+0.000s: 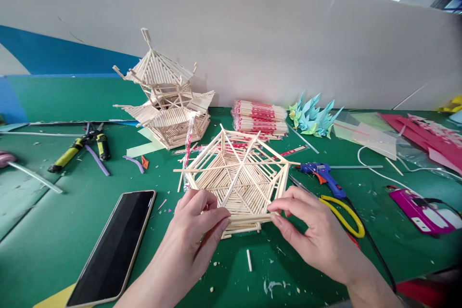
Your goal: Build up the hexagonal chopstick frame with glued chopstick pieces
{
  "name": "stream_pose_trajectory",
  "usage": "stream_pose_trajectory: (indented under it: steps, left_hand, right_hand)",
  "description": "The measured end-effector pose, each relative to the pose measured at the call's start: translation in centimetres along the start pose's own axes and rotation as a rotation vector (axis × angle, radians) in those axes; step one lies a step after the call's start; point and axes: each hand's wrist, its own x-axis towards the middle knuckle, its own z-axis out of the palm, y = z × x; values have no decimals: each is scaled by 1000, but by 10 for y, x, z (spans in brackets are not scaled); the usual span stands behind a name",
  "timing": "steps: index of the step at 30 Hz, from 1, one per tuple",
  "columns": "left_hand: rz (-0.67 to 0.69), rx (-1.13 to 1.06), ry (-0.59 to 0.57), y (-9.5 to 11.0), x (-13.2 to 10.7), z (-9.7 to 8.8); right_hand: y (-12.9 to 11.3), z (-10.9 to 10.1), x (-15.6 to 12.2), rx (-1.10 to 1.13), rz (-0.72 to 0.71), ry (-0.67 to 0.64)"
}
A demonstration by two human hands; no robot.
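Note:
A six-sided frame of wooden sticks [240, 163] lies on the green table, its floor laid in rings of sticks and with sticks crossing over its top. Along its near side runs a short wooden stick [249, 218]. My left hand [198, 231] pinches the left end of this stick between thumb and fingers. At the right end, my right hand [303, 231] holds it with thumb and fingertips. The fingers partly cover both stick ends. A loose stick piece [249, 260] lies on the table just in front.
Behind stands a stick pagoda [166, 101]; bundles of wrapped chopsticks [260, 118] and blue folded paper [315, 115] lie beside it. At right are a blue glue gun [323, 175], yellow-handled scissors [346, 216] and a power strip [420, 209]. Left are a phone [115, 245] and pliers [83, 149].

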Motion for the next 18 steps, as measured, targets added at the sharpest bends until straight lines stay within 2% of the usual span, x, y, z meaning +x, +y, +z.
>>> stream_pose_trajectory:
  steps: [5,11,18]
  left_hand:
    - [-5,6,-22,0,0,0]
    - [-19,8,-26,3,2,-2]
    - [-1,51,-92,-1,1,-3]
  right_hand:
    - [-8,1,8,-139,-25,-92]
    - [-12,-1,12,-115,25,-125]
    - [-12,2,10,-124,18,-115]
